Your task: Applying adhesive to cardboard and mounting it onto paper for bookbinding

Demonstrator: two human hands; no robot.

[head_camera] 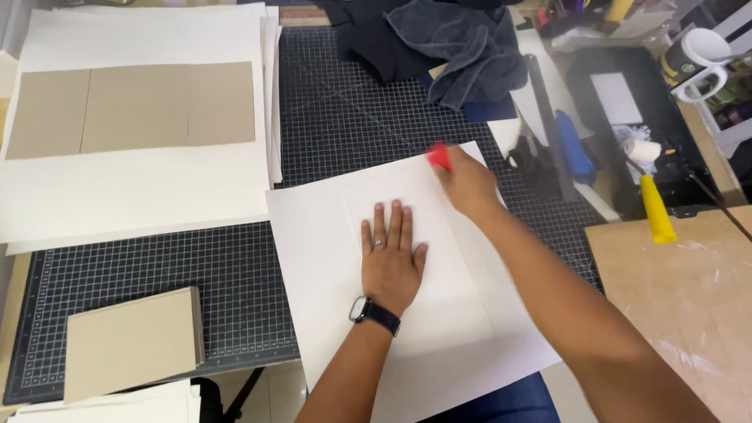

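Note:
A large white sheet (462, 329) lies on the black gridded cutting mat (235, 274), with faint raised outlines of boards under it. My left hand (389, 254) lies flat on the middle of the sheet, fingers spread, a ring on one finger and a dark watch on the wrist. My right hand (468, 184) is at the sheet's far edge, closed on a small red tool (439, 155) that presses on the paper. The hand is slightly blurred.
A stack of white sheets (141, 196) with tan boards (133, 108) lies at far left. A pile of tan boards (129, 341) sits near left. Dark cloths (462, 47), a blue tool (574, 145), a yellow-handled roller (654, 204) on a black tray, a mug (693, 55) and a brown board (689, 298) are at right.

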